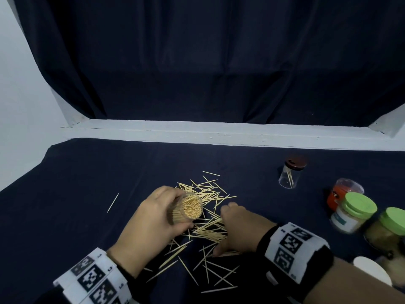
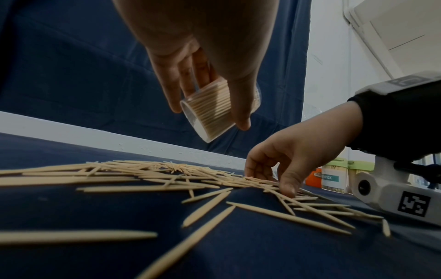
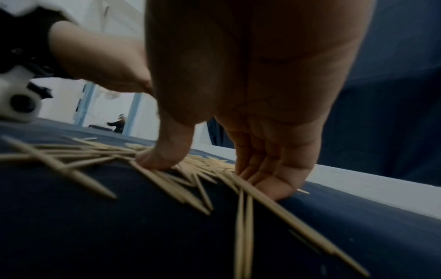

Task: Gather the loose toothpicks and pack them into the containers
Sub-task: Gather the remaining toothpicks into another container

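Observation:
Loose toothpicks (image 1: 208, 194) lie in a scattered pile on the dark blue cloth, mid-table. My left hand (image 1: 151, 216) grips a clear container (image 1: 190, 208) packed with toothpicks and holds it tilted just above the pile's left side, mouth up toward me. From the left wrist view the container (image 2: 212, 111) hangs between thumb and fingers. My right hand (image 1: 238, 227) is down on the pile, with its thumb and fingers pressed to the cloth, pinching a bunch of toothpicks (image 3: 205, 164) between them.
A clear jar with a dark red lid (image 1: 290, 174) holds a few toothpicks at the right rear. An orange-lidded container (image 1: 341, 194) and two green-lidded jars (image 1: 355, 210) (image 1: 392, 227) crowd the right edge, near a white lid (image 1: 370, 268). One stray toothpick (image 1: 113, 202) lies far left.

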Available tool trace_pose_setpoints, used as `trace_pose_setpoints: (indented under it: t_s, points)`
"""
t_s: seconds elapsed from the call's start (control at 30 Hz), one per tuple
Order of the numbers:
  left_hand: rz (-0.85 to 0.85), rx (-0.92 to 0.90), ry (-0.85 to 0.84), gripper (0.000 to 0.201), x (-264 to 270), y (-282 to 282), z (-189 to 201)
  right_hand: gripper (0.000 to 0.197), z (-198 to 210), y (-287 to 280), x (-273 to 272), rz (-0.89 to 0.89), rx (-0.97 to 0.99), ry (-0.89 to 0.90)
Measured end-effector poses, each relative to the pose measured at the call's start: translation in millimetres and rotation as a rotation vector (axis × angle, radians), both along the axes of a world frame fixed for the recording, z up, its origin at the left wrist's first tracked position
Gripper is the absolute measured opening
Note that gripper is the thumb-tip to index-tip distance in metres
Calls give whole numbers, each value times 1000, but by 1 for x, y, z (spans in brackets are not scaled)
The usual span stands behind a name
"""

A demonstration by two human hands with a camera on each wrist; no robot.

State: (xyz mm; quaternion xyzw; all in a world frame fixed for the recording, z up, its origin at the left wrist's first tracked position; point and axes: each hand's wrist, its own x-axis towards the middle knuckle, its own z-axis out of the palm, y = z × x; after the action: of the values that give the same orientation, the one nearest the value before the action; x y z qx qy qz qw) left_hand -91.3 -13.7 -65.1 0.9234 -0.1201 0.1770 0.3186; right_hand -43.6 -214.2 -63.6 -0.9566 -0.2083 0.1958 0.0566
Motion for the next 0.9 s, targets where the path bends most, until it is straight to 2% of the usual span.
trace_pose_setpoints:
  t_s: [0.1, 0.17, 0.27, 0.37, 0.57, 0.67, 0.77, 0.9]
  points:
    - [5, -8, 13, 55, -1, -1, 0, 61, 0, 5, -1, -16, 12, -33]
    - [7, -3, 19, 55, -1, -1, 1, 57, 2, 2, 1, -29, -8, -57]
    - [11, 6, 22, 55, -1, -1, 1, 68, 4, -1, 1, -17, -13, -119]
    - [10, 19, 22, 55, -2, -2, 1, 80, 2, 3, -1, 74, 33, -173]
    - [-1, 37, 7, 54, -2, -3, 0, 65, 3, 7, -2, 55, -213, -265]
    - [2, 38, 5, 54, -1, -2, 0, 71, 3, 8, -4, 77, -165, -256]
    - [-7, 39, 2, 55, -1, -2, 0, 78, 2, 10, -5, 108, -86, -167]
    - [-5, 44, 4, 56, 0, -1, -1, 36, 5, 15, -10, 168, -96, -178]
